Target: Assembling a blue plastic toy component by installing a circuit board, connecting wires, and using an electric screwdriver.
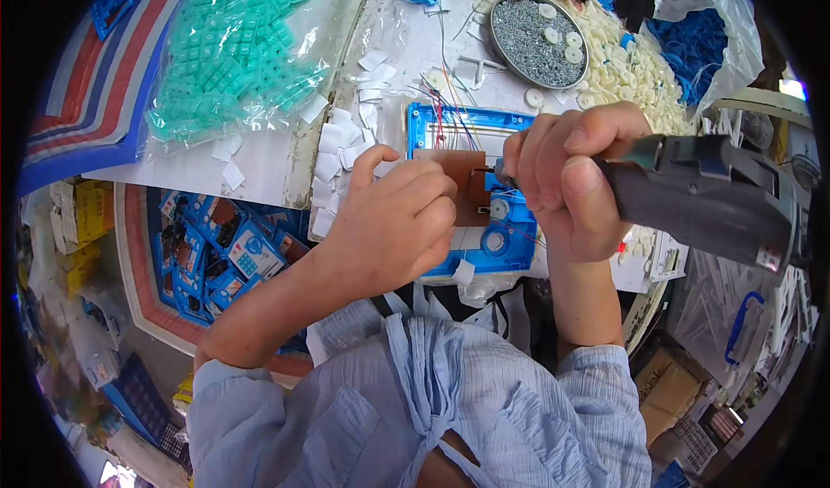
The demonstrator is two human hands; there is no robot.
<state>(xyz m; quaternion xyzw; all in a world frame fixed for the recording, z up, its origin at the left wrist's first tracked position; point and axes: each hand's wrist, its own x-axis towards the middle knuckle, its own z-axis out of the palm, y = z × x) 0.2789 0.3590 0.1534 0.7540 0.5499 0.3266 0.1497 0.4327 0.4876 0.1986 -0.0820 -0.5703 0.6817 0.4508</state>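
Observation:
A blue plastic housing (419, 118) lies in front of me, with a brown circuit board (469, 185) across its middle. My right hand (577, 172) is wrapped round a dark power screwdriver (705, 190), its body extending to the right. The tool's front end reaches the board's right part; whether the bit touches a screw cannot be made out. Over the board's left side, my left hand (393, 216) is curled with the index finger raised. Its other fingertips are hidden, so what they hold or press is unclear. Thin coloured wires (445, 121) run from the housing's far edge.
A round dish of small metal screws (532, 43) stands beyond the housing, beside heaped cream plastic discs (609, 51). Green keypads in a clear bag (238, 38) lie far left. White square pieces (328, 164) are scattered nearby. Below left, a bin holds blue assembled units (212, 246).

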